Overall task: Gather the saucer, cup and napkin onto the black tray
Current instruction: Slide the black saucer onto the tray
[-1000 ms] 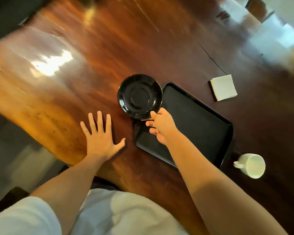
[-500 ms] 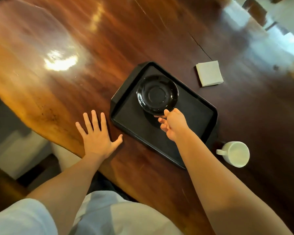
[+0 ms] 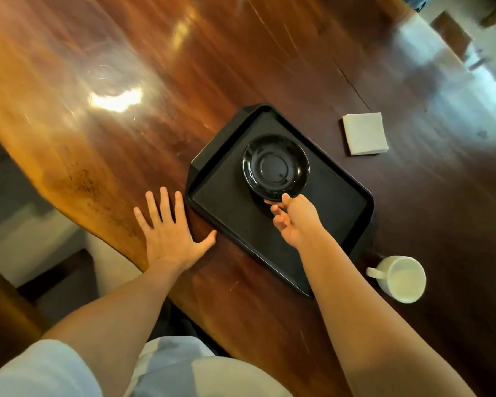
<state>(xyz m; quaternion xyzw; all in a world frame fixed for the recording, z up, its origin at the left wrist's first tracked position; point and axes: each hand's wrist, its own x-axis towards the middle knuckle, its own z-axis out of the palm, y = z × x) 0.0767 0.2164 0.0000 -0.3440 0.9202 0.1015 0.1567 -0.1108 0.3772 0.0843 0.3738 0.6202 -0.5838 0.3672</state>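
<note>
A glossy black saucer (image 3: 275, 167) is over the far part of the black tray (image 3: 226, 202). My right hand (image 3: 294, 222) pinches the saucer's near rim between thumb and fingers. Whether the saucer rests flat on the tray or hangs just above it I cannot tell. My left hand (image 3: 168, 230) lies flat and spread on the wooden table (image 3: 126, 67), its thumb close to the tray's near left edge. A white cup (image 3: 400, 279) stands on the table right of the tray's near corner, handle pointing left. A folded white napkin (image 3: 364, 133) lies on the table beyond the tray's right side.
The table's uneven near edge (image 3: 78, 213) runs diagonally left of my left hand, with floor below it. A dark crack (image 3: 352, 84) crosses the wood behind the napkin. Chairs or furniture show blurred at the far right.
My right hand has carried the saucer from the table left of the tray to a spot over the tray. My left hand has stayed flat on the table.
</note>
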